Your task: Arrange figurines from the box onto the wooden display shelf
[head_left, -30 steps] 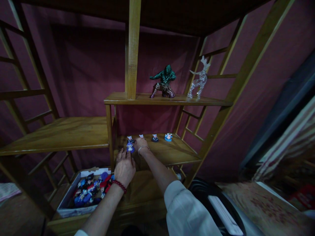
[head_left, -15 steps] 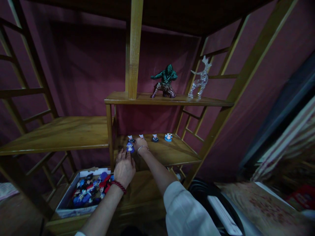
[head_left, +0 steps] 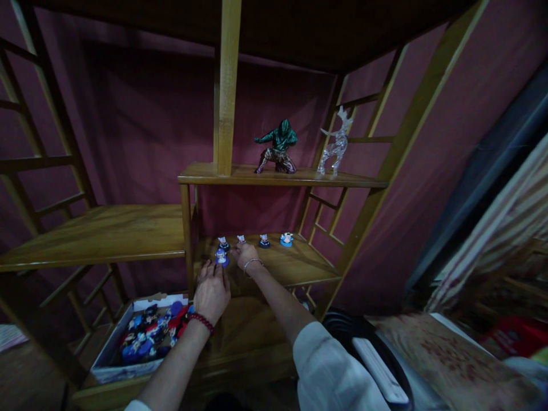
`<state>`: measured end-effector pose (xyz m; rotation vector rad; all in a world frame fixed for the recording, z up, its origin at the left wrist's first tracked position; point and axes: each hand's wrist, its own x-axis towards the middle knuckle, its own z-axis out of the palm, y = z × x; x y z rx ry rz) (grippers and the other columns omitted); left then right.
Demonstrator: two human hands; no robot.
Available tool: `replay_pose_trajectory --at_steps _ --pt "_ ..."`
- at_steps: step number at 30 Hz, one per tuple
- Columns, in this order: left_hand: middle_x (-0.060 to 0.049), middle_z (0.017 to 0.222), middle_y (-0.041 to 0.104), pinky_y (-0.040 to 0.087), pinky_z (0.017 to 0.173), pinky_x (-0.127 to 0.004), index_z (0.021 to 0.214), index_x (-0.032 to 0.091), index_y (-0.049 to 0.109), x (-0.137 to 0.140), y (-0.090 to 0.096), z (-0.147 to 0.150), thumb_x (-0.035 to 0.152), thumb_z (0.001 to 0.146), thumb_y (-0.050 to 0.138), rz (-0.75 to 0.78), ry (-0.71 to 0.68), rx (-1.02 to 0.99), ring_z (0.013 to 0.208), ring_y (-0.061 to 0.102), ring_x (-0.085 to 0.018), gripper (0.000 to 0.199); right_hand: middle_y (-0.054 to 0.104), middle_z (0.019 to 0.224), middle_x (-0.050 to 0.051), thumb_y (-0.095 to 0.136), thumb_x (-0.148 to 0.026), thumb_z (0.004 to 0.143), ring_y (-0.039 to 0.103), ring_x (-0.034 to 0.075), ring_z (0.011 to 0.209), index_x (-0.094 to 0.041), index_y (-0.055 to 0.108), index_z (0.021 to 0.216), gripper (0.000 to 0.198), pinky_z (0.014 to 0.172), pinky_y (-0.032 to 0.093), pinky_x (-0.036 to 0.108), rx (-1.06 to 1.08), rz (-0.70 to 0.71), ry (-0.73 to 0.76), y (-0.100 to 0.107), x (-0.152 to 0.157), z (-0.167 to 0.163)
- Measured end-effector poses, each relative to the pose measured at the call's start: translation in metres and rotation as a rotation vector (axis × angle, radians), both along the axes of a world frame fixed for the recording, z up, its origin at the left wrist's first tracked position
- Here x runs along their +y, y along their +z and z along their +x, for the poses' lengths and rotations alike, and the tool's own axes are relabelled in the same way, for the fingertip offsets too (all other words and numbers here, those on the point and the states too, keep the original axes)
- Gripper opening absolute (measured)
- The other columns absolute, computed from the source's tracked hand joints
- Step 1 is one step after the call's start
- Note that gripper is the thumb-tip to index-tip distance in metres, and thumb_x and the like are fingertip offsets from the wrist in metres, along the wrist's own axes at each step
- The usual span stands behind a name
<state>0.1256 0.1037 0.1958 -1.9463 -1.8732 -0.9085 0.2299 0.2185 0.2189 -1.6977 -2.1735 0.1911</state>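
Note:
My left hand [head_left: 213,292] lies at the front edge of the lower right shelf, fingers stretched out and somewhat apart. Its fingertips are just in front of a purple-based figurine [head_left: 221,258], perhaps touching the base. My right hand [head_left: 247,256] is over the shelf, right of that figurine, with bent fingers and nothing visible in them. Right behind it stands a small figurine [head_left: 241,239], its lower part hidden by the hand. Along the back are a dark-based figurine [head_left: 222,243] to the left, another dark-based figurine [head_left: 264,241] and a blue-based figurine [head_left: 286,240] to the right.
An open box [head_left: 103,368] of jumbled figurines stands low on the left. The upper shelf [head_left: 308,177] holds a crouching green figure [head_left: 280,145] and a clear deer statuette [head_left: 335,145]. A wooden post [head_left: 228,91] rises above my hands.
My right hand has drawn slightly back and right from the rear figurine, which now shows more. My left hand stays by the purple-based figurine. The whole view has shifted a little.

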Motion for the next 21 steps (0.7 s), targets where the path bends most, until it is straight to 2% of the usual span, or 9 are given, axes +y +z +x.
replay_pose_trajectory --at_steps 9,21 --pt "-0.014 0.106 0.058 0.036 0.093 -0.039 0.102 0.009 0.058 0.000 -0.001 0.000 0.021 0.077 0.039 0.017 0.011 0.024 0.110 0.045 -0.024 0.034 0.066 0.094 0.007 0.046 -0.036 0.079 0.059 0.019 0.090 -0.025 0.064 0.094 0.026 0.074 0.043 0.025 -0.014 -0.017 -0.030 0.006 -0.010 0.009" --pt "-0.015 0.108 0.057 0.035 0.095 -0.037 0.104 0.007 0.057 0.000 0.000 0.000 0.022 0.078 0.038 0.007 -0.002 0.011 0.110 0.044 -0.025 0.036 0.067 0.093 0.006 0.046 -0.034 0.079 0.059 0.017 0.089 -0.023 0.064 0.095 0.026 0.074 0.042 0.023 0.037 -0.027 -0.027 0.006 -0.011 0.010"
